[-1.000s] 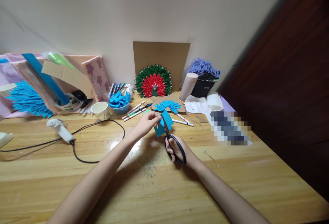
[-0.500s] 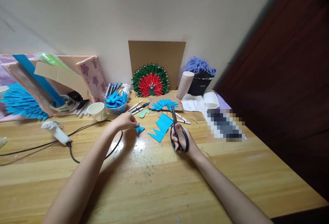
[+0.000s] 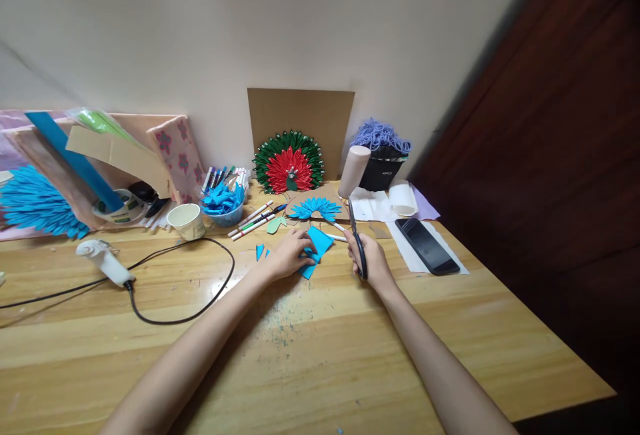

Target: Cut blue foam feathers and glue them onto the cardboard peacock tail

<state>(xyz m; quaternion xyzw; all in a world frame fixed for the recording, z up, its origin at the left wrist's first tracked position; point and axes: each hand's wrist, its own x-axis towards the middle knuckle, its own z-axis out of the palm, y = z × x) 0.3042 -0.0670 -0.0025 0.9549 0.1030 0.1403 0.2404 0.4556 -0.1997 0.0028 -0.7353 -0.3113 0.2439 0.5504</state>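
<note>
My left hand [image 3: 289, 253] is over the jagged left side of a blue sheet [image 3: 320, 242], its bent fingers closed on it and partly hiding it. The sheet rests on the table. In my right hand [image 3: 374, 263] are dark-handled scissors [image 3: 361, 255], blades pointing away from me; the hand is closed round the handles. Small blue cut pieces [image 3: 259, 252] lie left of my left hand. Just beyond the sheet is a brown cardboard piece [image 3: 330, 194] bearing a fan of blue petals [image 3: 315, 208]. A green leaf-like cutout [image 3: 276, 224] lies beside it.
At the left are a white glue gun [image 3: 105, 262] with a looping black cord, a paper cup [image 3: 186, 222] and a bowl of blue pieces [image 3: 223, 205]. Markers [image 3: 253, 225] lie behind my left hand. A red-green peacock [image 3: 291, 162] stands behind. To the right is a phone [image 3: 427, 246].
My left hand has left the small blue piece and moved right onto the blue sheet. My right hand has turned the scissors more edge-on and shifted slightly right.
</note>
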